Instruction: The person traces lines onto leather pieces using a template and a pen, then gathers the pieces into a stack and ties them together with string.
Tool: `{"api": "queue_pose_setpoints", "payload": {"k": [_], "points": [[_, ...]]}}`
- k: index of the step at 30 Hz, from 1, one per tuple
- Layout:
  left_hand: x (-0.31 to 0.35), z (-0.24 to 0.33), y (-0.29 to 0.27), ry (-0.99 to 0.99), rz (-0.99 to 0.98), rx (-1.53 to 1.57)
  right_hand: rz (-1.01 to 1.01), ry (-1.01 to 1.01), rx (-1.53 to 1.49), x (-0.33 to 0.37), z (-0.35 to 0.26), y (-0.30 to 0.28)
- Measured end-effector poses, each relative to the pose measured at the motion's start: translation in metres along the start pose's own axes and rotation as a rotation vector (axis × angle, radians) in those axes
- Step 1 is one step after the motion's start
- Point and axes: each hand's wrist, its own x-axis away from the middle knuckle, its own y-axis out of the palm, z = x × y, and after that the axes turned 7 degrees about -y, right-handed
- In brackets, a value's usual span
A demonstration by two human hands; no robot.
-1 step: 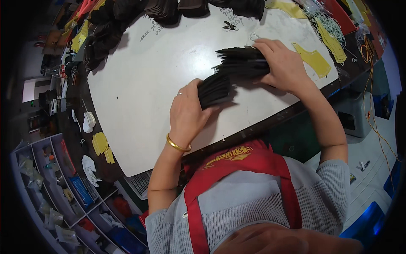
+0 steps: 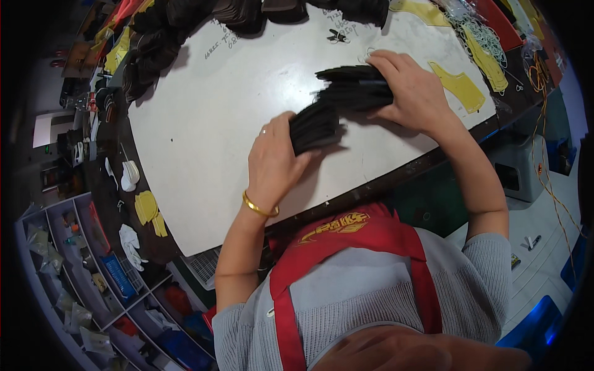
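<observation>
Over the white tabletop, my left hand [image 2: 272,154] grips a thick bundle of thin black flat pieces [image 2: 313,127], fingers behind it and thumb in front. To its right and a little farther off, my right hand [image 2: 416,89] is closed round the right end of another bundle of black pieces [image 2: 354,88]. The edges of that bundle fan out toward the left. The inner ends of both bundles meet or overlap; whether they are joined I cannot tell. What the pieces are made of is unclear.
Stacks of dark pieces [image 2: 238,15] line the table's [image 2: 204,148] far and left edges. Yellow cut pieces [image 2: 459,88] and tangled pale cords [image 2: 479,46] lie at the right. Small black clips [image 2: 337,36] rest at the back. A divided tray [image 2: 93,266] stands lower left.
Both hands and their black bundles have shifted very slightly away from me. The grips stay the same.
</observation>
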Motion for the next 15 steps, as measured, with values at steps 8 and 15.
{"api": "queue_pose_setpoints", "payload": {"k": [8,15], "points": [[-0.066,-0.018,-0.020,-0.309,0.285,-0.008,-0.153,0.170,0.003,-0.070,-0.008,-0.008],[-0.122,-0.027,0.022,-0.248,0.334,0.138,-0.197,0.455,-0.194,-0.137,-0.039,0.063]]}}
